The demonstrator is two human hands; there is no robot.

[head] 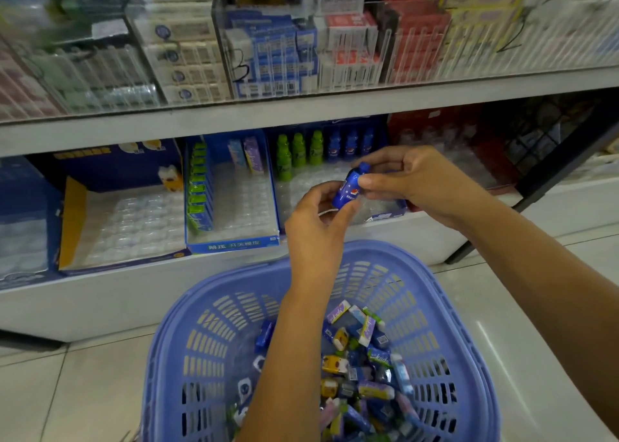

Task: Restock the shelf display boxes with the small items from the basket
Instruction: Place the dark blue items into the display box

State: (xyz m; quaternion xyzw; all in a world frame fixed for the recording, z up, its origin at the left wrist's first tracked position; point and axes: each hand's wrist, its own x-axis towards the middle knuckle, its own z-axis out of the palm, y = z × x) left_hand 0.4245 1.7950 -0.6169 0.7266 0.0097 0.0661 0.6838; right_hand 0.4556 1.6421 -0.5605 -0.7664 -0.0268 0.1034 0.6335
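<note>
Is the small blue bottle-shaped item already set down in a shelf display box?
No, the left hand and right hand hold the small blue bottle-shaped item between them.

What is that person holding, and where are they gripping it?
A small blue bottle-shaped item, in both hands: the left hand grips its lower end, the right hand pinches the cap end.

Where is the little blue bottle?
In the head view, right of centre: the blue bottle is pinched between the left hand and right hand, above the purple basket and in front of the lower-shelf display box of green and blue bottles.
</note>
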